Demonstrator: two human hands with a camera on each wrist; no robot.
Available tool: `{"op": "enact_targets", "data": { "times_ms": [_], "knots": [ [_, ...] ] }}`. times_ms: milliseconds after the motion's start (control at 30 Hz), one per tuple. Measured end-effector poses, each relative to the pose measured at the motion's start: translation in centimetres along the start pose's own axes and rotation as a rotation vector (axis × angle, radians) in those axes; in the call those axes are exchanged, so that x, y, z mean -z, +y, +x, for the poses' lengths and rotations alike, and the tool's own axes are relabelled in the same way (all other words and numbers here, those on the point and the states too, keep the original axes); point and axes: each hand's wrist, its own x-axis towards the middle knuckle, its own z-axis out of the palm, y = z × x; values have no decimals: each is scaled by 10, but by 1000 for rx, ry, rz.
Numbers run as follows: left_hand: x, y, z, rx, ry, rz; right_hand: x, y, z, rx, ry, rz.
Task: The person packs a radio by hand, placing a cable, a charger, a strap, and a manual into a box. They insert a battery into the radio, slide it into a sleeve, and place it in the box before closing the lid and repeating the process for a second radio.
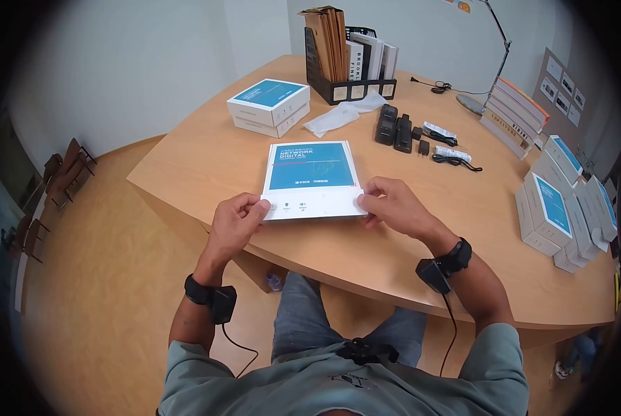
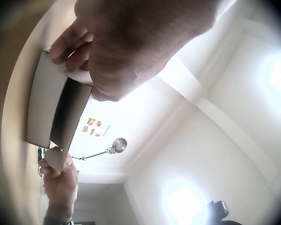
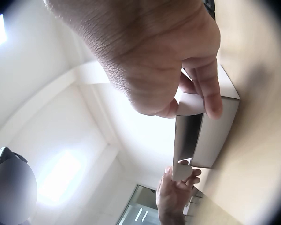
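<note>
A white box with a blue printed top (image 1: 312, 166) lies near the table's front edge in the head view. Its front flap (image 1: 317, 204) is lifted, and both wrist views show a dark gap between the flap and the box wall (image 2: 46, 101). My left hand (image 1: 234, 223) pinches the flap's left corner, thumb on top. At the right corner, my right hand (image 1: 398, 206) pinches the flap in the same way. Rounded side tabs (image 3: 182, 172) show beside the fingers in the right wrist view. The inside of the box is hidden.
Two stacked boxes (image 1: 269, 97) and a plastic sleeve (image 1: 342, 116) lie behind. A file holder (image 1: 362, 91), black devices (image 1: 395, 130), cables (image 1: 456, 158), a lamp base (image 1: 470, 104) and stacked books (image 1: 513, 114) stand farther back. More boxes (image 1: 547, 213) are at right.
</note>
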Motion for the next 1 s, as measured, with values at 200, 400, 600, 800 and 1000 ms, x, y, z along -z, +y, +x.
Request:
{"op": "enact_targets", "data": {
  "times_ms": [200,400,600,800,1000],
  "knots": [
    [-4,-3,-4,-70,-3,-11,-7,2,-6,0,15,6],
    [-8,-9,-7,-125,16,-115,-6,21,-2,145,53,-173],
    [-5,-8,-3,-104,3,-66,-5,17,-6,176,63,-231],
    [0,-9,-2,-79,-54,-97,-1,17,-7,153,26,-247],
    [0,-11,-7,-120,-118,-140,-1,33,-3,208,19,-186]
  ]
}}
